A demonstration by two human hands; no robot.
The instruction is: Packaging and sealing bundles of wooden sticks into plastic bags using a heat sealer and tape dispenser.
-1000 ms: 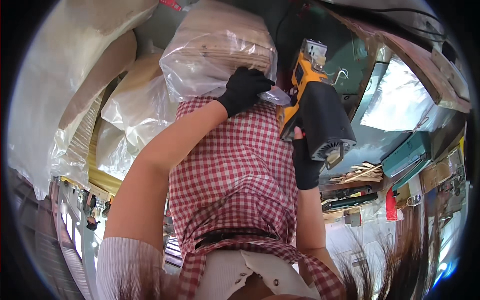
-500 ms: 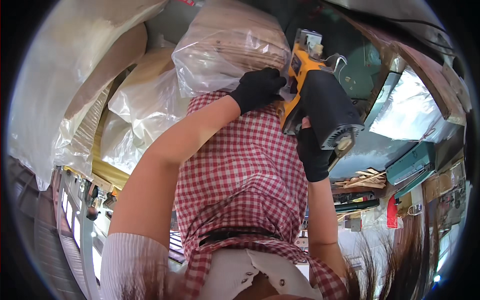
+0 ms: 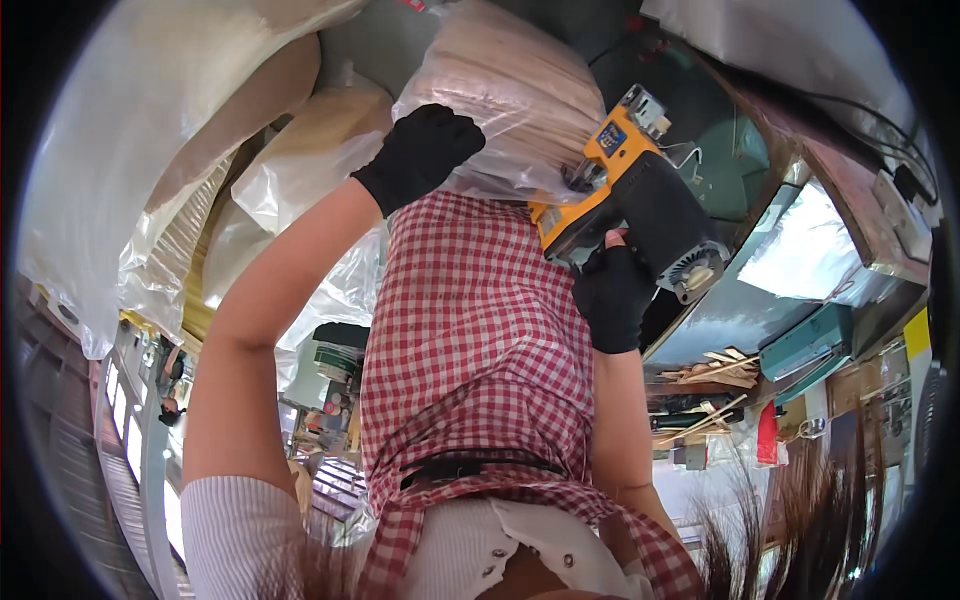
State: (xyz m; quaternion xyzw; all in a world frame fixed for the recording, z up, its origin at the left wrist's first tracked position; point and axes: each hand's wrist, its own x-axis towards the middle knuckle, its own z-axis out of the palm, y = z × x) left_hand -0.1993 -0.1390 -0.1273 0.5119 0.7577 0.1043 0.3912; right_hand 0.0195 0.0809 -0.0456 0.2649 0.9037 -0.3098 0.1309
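A clear plastic bag (image 3: 500,90) packed with thin light-brown wooden sticks or slats lies in front of me. My left hand (image 3: 428,150), in a black fingerless glove, is closed at the bag's near left corner; the fingertips are turned away. My right hand (image 3: 612,292), gloved alike, is wrapped round the handle of a yellow and black portable bag sewing machine (image 3: 655,205), thumb uppermost. The machine tilts over the bag's near right corner, its yellow foot end touching the plastic edge. The handle itself is mostly hidden.
More filled plastic bags (image 3: 290,190) stand to the left. At right are a wooden-edged bench (image 3: 850,215), a shiny plastic sheet (image 3: 805,245), a green metal box (image 3: 810,345) and loose wood strips (image 3: 720,368). Black cables (image 3: 880,110) run along the far right.
My left hand has moved left, away from the machine, to the bag's other corner. The machine has tilted to the right and dropped slightly, and my right hand has shifted a little left.
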